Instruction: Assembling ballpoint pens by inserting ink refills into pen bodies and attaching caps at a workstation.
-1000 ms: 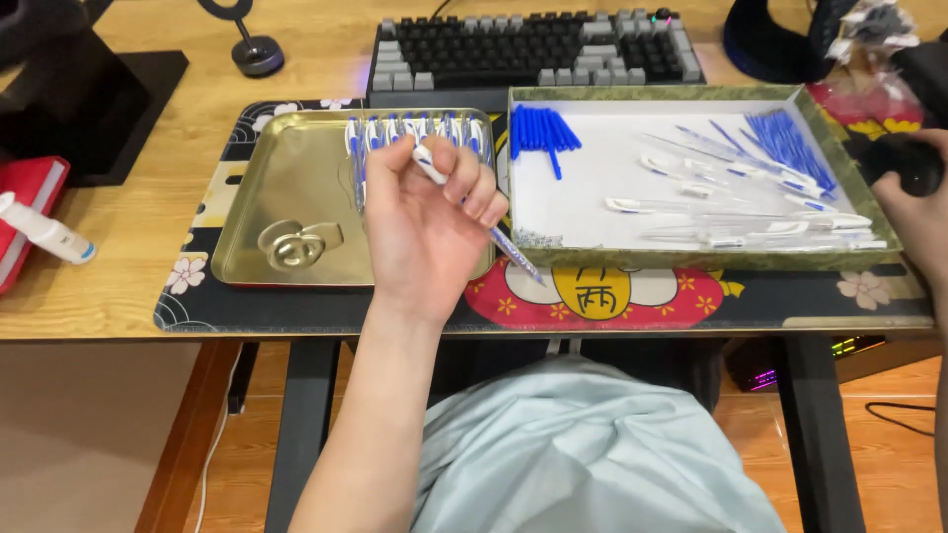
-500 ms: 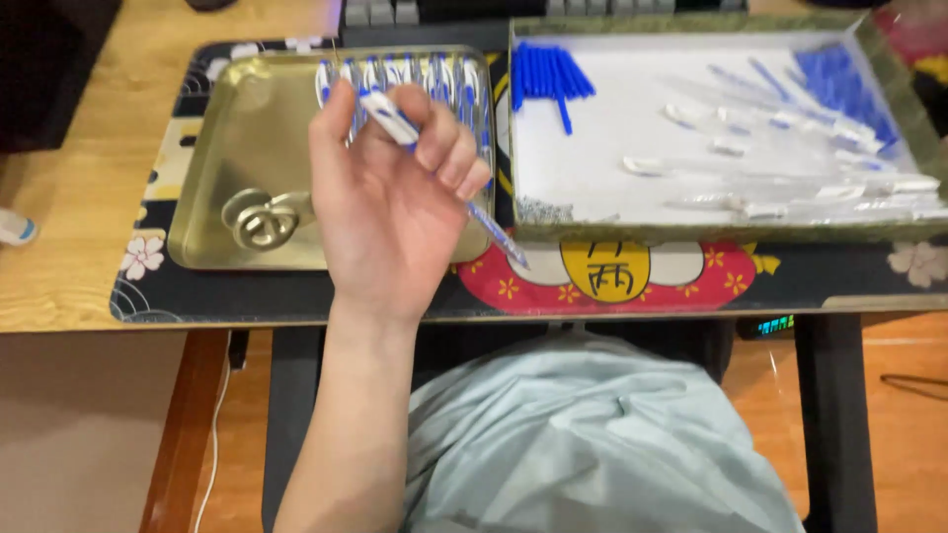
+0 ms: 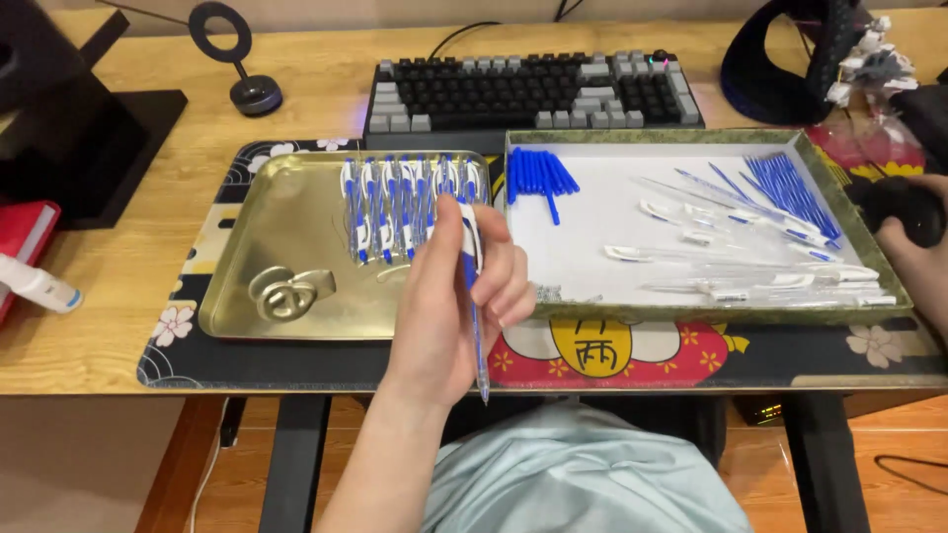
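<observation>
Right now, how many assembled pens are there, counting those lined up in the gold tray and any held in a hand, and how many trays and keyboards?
Assembled pens in the gold tray, lying in a row: about 8, overlapping, so approximate
Pen held in the left hand: 1
Trays, the gold one and the green-rimmed tray: 2
Keyboard: 1
Total: about 12

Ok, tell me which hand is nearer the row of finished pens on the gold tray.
Left. The left hand, holding a pen, is just below the row of pens; the right hand is far right, past the white tray.
</observation>
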